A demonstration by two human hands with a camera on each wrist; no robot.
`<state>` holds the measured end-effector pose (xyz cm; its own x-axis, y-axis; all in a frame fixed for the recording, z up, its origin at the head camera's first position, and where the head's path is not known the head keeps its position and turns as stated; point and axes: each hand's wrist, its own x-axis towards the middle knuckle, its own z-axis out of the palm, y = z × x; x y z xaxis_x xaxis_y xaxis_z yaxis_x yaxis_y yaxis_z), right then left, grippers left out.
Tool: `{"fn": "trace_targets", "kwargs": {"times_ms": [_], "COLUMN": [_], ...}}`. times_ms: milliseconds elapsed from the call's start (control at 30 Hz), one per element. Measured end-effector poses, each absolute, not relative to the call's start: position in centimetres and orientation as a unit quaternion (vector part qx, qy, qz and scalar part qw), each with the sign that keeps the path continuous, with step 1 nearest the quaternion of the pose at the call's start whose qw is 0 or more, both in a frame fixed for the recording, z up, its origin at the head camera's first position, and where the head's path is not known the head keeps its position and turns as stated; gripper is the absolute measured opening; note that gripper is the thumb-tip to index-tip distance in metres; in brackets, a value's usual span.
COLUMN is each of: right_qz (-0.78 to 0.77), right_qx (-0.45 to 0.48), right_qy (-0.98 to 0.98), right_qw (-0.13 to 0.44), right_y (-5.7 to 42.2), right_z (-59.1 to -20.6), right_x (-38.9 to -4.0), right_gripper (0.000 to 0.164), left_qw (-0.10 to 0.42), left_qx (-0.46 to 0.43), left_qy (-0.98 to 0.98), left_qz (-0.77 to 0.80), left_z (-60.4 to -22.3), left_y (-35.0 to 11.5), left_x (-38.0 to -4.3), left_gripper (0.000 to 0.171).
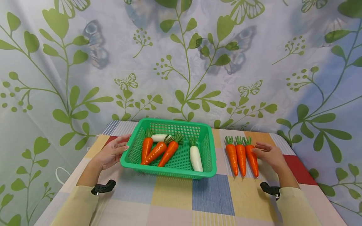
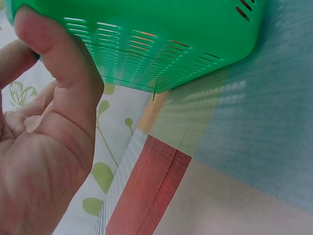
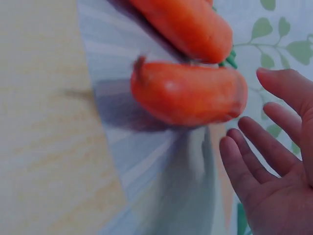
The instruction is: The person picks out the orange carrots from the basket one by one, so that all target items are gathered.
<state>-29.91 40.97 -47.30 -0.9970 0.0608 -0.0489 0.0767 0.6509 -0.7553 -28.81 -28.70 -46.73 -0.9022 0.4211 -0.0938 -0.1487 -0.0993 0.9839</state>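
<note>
Presently, the green basket [image 1: 169,170] is on the patchwork tablecloth [image 1: 172,194], its long side toward the person. Inside it, three carrots [image 1: 158,153] lie slanted in the left half, leafy tops toward the back wall. A white radish [image 1: 159,138] lies crosswise behind them, partly covered; a second radish [image 1: 195,158] lies apart from them, near the basket's right wall, its green top toward the back.

At the basket's left rim, I note the left hand [image 1: 111,153], thumb and fingertips touching the plastic, the fingers slightly bent. Whether they pinch the rim, I cannot tell.

To the right of the basket, well clear of its wall, three loose carrots [image 1: 241,158] lie side by side on the cloth, tops away from the person, tips toward them. Beyond these, farthest from the basket, is the right hand [image 1: 270,155], fingers spread and grasping nothing. The right wrist view shows a gap between them and the nearest carrot.

Nearer the person than the basket, both wrists bear black devices [image 1: 103,187] below pale yellow sleeves [image 1: 77,205]. Behind the basket hangs a curtain [image 1: 158,103] printed with green leaves and butterflies.
</note>
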Motion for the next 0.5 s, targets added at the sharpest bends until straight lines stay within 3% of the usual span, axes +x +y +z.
{"fn": "trace_targets", "kwargs": {"times_ms": [167,500], "right_qz": [-0.396,-0.39], "right_qx": [0.027,-0.018], "right_qy": [0.917,0.915], "right_qw": [-0.047,-0.106], "right_y": [39.7,36.1], "right_z": [-46.1,-44.2], "right_x": [-29.6,-28.9], "right_gripper": [0.067,0.055], "left_qw": [0.194,0.193], "left_qx": [0.102,0.097], "left_qy": [0.642,0.648], "left_qz": [0.734,0.731], "left_z": [-46.6,-46.6], "left_y": [-28.7,-28.5], "left_x": [-28.8,-28.7], "left_gripper": [0.065,0.065]}}
